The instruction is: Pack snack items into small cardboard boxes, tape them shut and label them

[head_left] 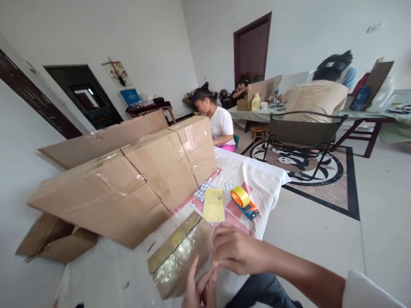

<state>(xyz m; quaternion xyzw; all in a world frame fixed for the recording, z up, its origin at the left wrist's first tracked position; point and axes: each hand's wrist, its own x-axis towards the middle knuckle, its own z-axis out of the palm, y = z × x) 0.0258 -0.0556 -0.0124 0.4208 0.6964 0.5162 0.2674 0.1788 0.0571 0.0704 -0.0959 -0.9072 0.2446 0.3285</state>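
A small cardboard box (183, 256) covered in shiny tape lies on the table in front of me, tilted in view, with a seam along its top. My right hand (236, 248) is at the box's right end, fingers curled in a pinch. Just below it, my left hand (202, 288) has thumb and fingers together, with one finger raised beside the box. Their fingertips meet, and whatever they pinch is too small or hidden to name. Beyond the box lies a yellow sheet (214, 205) with dots. To its right sits a tape dispenser (245, 203) with a yellow roll.
Large taped cartons (154, 167) form a wall along the table's left side. An open carton (58, 239) is at lower left. Small white pieces (203, 191) lie by the sheet on the white tablecloth (257, 171). A co-worker (221, 124) sits beyond; a folding chair (305, 132) stands right.
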